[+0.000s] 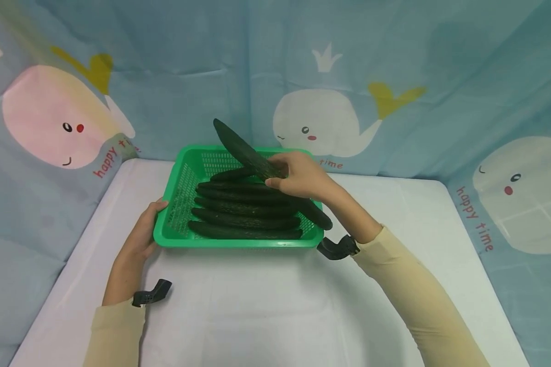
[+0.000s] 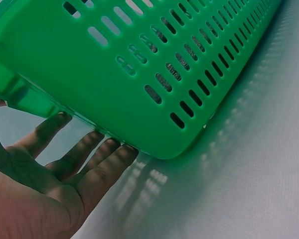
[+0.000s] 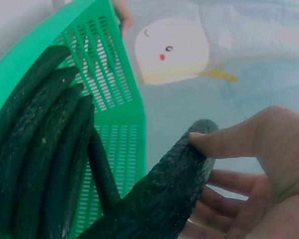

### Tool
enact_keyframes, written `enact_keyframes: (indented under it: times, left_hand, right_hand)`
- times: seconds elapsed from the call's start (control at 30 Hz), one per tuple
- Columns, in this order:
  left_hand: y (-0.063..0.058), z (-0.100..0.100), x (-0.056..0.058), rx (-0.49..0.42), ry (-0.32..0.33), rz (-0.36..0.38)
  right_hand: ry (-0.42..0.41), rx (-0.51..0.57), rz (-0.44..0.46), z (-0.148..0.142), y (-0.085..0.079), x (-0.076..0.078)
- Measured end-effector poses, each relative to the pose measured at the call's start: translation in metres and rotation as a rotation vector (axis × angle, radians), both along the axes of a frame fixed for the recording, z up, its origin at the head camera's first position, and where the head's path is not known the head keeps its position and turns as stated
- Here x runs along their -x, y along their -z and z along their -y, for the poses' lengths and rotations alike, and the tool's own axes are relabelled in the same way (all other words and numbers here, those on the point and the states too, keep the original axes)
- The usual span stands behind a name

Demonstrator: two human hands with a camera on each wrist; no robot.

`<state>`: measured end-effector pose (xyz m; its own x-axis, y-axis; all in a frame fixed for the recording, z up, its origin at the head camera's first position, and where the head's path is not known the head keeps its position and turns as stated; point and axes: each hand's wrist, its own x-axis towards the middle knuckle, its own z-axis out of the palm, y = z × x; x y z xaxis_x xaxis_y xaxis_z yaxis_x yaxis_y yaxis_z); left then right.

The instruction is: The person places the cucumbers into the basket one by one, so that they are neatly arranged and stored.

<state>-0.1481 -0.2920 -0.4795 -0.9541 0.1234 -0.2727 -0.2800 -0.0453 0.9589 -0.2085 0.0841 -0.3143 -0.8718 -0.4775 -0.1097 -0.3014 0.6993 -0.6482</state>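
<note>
My right hand point(image 1: 298, 175) pinches a long dark-green cucumber point(image 1: 239, 148) around its middle, thumb on the near side and fingers on the far side. Held above the green basket point(image 1: 239, 243), the cucumber slants from upper left to lower right, its lower end past the right rim. In the right wrist view the gripped cucumber point(image 3: 154, 199) shows bumpy skin close up. At the basket's left end, my left hand point(image 1: 143, 227) grips the rim with the thumb on top, and its fingertips point(image 2: 127, 152) press the side wall from below. Several other cucumbers point(image 1: 245, 220) lie side by side inside.
White cloth point(image 1: 266, 306) covers the table under the basket. Blue curtain fabric point(image 1: 188, 76) printed with whales hangs close behind the basket and along both sides. A small black wrist camera point(image 1: 152, 293) sits on the left wrist, another camera point(image 1: 337, 248) on the right.
</note>
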Motion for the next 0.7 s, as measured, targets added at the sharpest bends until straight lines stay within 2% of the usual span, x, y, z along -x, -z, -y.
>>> enact_keyframes:
  times: [0.2,0.5,0.7]
  left_hand:
    - [0.0,-0.002,0.003,-0.008,0.008,-0.01]
    - [0.0,0.005,0.0,-0.041,0.033,-0.015]
    - [0.001,0.004,0.002,-0.027,0.037,-0.028]
  right_hand:
    - [-0.006,-0.024,-0.007,0.008,-0.001,0.003]
    - [-0.039,-0.048,-0.007,0.026,-0.001,0.006]
    - [-0.056,-0.051,0.042,0.035,0.002,0.01]
